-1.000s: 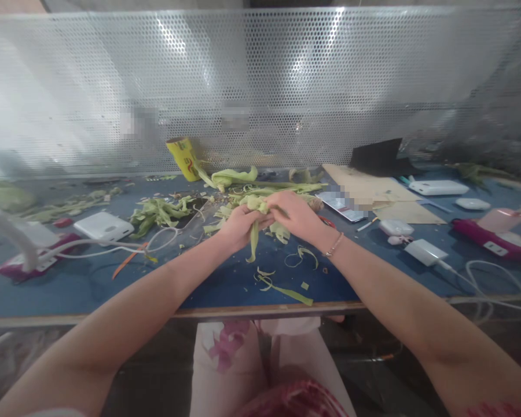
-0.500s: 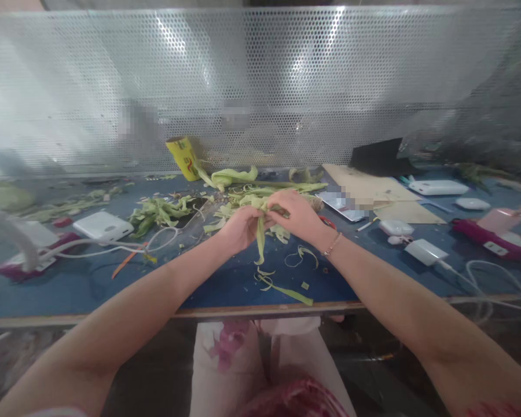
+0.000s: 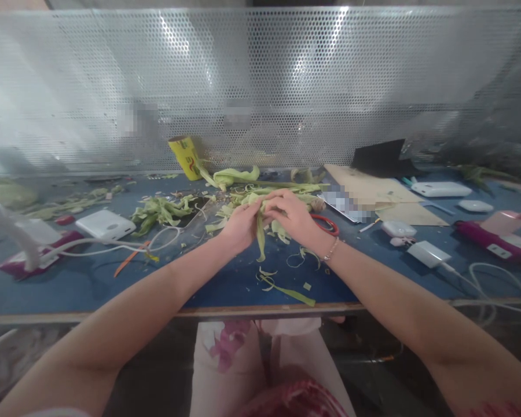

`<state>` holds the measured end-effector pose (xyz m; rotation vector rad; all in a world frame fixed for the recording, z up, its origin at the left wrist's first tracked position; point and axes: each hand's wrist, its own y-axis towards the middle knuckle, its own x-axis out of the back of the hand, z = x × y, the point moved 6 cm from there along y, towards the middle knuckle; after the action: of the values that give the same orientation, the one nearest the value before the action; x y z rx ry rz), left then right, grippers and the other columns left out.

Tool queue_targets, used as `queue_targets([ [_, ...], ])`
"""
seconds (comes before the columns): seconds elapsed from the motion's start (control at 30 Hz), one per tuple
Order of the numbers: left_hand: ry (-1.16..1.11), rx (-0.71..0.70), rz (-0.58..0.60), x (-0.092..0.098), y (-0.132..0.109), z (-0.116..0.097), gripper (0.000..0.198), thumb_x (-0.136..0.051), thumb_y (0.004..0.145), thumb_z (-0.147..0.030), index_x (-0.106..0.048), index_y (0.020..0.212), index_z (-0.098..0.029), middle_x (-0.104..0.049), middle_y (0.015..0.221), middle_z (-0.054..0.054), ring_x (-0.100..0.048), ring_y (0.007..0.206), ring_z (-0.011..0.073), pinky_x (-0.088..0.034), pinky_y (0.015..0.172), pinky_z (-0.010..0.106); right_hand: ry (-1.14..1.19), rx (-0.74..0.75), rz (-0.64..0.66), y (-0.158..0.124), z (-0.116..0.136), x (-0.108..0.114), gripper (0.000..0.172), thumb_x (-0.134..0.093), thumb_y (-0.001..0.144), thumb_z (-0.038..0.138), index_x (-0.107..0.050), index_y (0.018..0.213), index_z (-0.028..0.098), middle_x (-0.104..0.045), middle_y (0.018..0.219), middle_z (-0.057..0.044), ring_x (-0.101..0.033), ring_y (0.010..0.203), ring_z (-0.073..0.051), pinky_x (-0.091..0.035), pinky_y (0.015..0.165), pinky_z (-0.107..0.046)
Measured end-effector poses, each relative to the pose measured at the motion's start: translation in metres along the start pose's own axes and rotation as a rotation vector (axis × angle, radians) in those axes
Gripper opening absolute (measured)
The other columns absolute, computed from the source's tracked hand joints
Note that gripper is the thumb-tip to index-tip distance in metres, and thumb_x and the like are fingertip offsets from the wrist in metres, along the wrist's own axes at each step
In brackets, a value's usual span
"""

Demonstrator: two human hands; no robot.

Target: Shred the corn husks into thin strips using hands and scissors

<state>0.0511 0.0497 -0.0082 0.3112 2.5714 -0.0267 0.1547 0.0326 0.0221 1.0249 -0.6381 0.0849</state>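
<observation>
My left hand (image 3: 242,226) is closed round a pale green leaf (image 3: 261,238), whose narrow end hangs down over the blue table. Close against it, my right hand (image 3: 292,217) has its fingers bent onto the upper part of the same leaf; the fingertips are partly hidden. Behind both hands lies a heap of green leaves and stalks (image 3: 238,204), with a larger leafy piece (image 3: 237,175) at its far side. A red loop-shaped handle (image 3: 330,226) shows by my right wrist. Thin strips of leaf (image 3: 293,294) lie near the table's front edge.
A leaf pile (image 3: 165,211) covers part of a dark flat device at left. Around it are a white box-shaped device (image 3: 105,225), cables and an orange strip (image 3: 130,259). A yellow tube (image 3: 184,157) leans on the perforated screen. Cardboard (image 3: 364,184) and chargers (image 3: 429,253) lie right.
My right hand has shifted slightly, its fingers more spread over the leaf. More of the red loop shows beside the wrist. The view has moved a little.
</observation>
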Motion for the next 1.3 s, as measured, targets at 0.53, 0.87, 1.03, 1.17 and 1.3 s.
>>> queue_targets([
  [0.53, 0.122, -0.115, 0.042, 0.006, 0.006, -0.004, 0.027, -0.077, 0.059, -0.026, -0.064, 0.077, -0.011, -0.067, 0.070, 0.003, -0.062, 0.065, 0.0119, -0.050, 0.062, 0.023, 0.115, 0.056, -0.040, 0.000, 0.001, 0.012, 0.019, -0.059, 0.080, 0.029, -0.054, 0.097, 0.023, -0.053, 0.108, -0.008, -0.050, 0.107, -0.022, -0.041, 0.095, -0.043],
  [0.87, 0.166, -0.058, 0.167, 0.004, 0.008, -0.003, 0.035, -0.082, 0.052, -0.030, -0.064, 0.075, -0.012, -0.071, 0.080, 0.007, -0.066, 0.088, 0.0229, -0.051, 0.085, 0.040, 0.292, -0.422, -0.010, -0.003, -0.037, 0.014, 0.026, -0.037, 0.087, 0.038, -0.053, 0.079, 0.020, -0.059, 0.082, -0.002, -0.054, 0.081, -0.016, -0.041, 0.077, -0.031],
  [1.03, 0.160, -0.059, 0.185, 0.003, 0.007, -0.003, 0.034, -0.082, 0.051, -0.030, -0.064, 0.073, -0.012, -0.071, 0.080, 0.006, -0.066, 0.086, 0.0208, -0.052, 0.085, 0.039, 0.184, -0.435, 0.049, -0.002, -0.037, 0.011, 0.026, -0.043, 0.084, 0.040, -0.050, 0.069, 0.020, -0.047, 0.060, 0.003, -0.045, 0.058, -0.013, -0.035, 0.058, -0.026],
  [1.17, 0.150, -0.053, 0.174, 0.003, 0.006, -0.003, 0.032, -0.082, 0.051, -0.029, -0.062, 0.071, -0.012, -0.069, 0.075, 0.004, -0.066, 0.080, 0.0182, -0.055, 0.081, 0.038, 0.062, -0.371, -0.009, 0.000, -0.031, 0.017, 0.020, -0.048, 0.083, 0.034, -0.052, 0.070, 0.019, -0.051, 0.061, 0.002, -0.046, 0.058, -0.013, -0.034, 0.057, -0.026],
  [1.3, 0.144, -0.025, 0.151, 0.005, 0.007, -0.003, 0.032, -0.082, 0.052, -0.027, -0.062, 0.072, -0.012, -0.065, 0.064, 0.001, -0.066, 0.069, 0.0154, -0.057, 0.075, 0.037, -0.042, -0.355, -0.044, 0.001, -0.029, 0.021, 0.020, -0.046, 0.085, 0.032, -0.050, 0.070, 0.020, -0.051, 0.059, 0.002, -0.046, 0.057, -0.013, -0.034, 0.056, -0.025],
])
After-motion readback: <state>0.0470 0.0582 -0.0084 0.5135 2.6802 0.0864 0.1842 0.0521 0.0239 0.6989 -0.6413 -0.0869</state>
